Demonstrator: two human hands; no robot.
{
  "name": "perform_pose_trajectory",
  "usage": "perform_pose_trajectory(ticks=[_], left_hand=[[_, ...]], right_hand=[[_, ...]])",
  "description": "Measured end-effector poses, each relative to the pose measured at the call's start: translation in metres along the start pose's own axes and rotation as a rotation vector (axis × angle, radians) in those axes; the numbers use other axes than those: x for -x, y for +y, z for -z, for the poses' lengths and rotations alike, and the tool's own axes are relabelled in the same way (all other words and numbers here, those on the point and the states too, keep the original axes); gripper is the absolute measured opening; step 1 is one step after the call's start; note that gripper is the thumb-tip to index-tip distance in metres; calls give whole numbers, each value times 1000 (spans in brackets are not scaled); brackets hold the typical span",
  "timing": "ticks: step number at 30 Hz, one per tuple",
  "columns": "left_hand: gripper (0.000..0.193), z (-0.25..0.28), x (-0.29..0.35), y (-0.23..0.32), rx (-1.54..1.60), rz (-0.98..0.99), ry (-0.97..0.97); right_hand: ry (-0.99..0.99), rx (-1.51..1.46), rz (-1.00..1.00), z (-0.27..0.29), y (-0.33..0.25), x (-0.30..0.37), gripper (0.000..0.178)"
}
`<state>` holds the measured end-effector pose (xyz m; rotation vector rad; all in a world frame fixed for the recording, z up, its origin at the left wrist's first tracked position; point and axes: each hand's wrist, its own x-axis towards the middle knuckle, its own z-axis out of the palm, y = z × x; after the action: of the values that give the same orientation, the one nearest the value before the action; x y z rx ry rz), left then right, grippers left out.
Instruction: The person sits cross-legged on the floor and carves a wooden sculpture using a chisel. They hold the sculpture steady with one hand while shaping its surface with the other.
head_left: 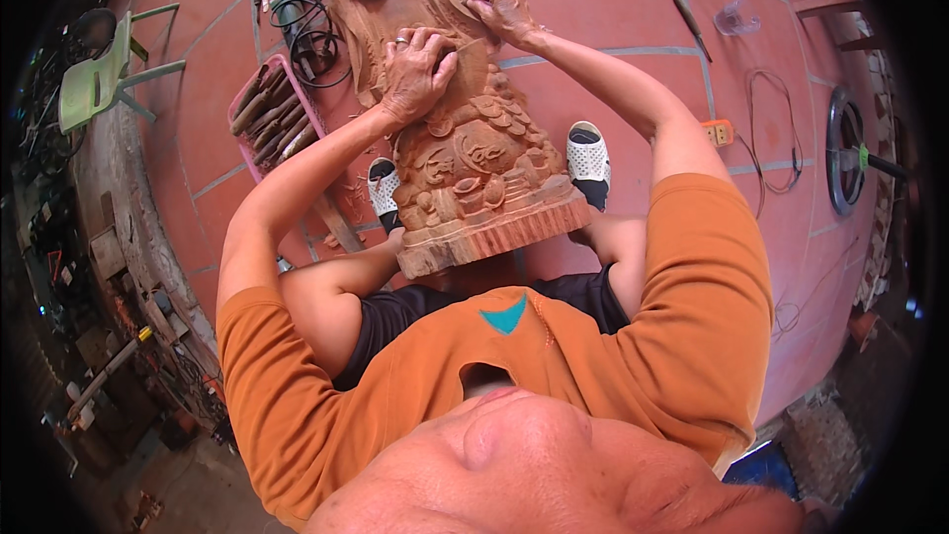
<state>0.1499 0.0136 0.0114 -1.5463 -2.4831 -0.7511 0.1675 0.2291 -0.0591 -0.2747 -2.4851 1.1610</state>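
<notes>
A reddish-brown carved wooden statue [474, 170] lies tilted between my legs, its thick base nearest me and its upper part reaching away. Carved coins, beads and folds of cloth cover its surface. My left hand [417, 69], with a ring on one finger, rests on the middle of the carving, fingers apart and a little bent. Farther up, at the statue's right edge, my right hand [502, 12] has its fingers curled together against the wood. Whatever sits between those fingertips, if anything, is too small to make out.
Left of the statue is a pink tray [314, 111] of wooden-handled tools, beside a corded power tool [289, 15]. A green chair [97, 79] stands farther left. On the red tiles at right lie a chisel-like tool [692, 28], an orange socket block [719, 133] and a black wheel [843, 151].
</notes>
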Motion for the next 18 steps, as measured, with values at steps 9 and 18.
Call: perform_pose_trajectory(ticks=[9,18], left_hand=[[19,2,-2,0,4,1,-16],[19,2,0,1,11,11,-9]], right_hand=[[60,28,-101,-17,-12,-45,21],[-54,-3,35,16,5,22,18]])
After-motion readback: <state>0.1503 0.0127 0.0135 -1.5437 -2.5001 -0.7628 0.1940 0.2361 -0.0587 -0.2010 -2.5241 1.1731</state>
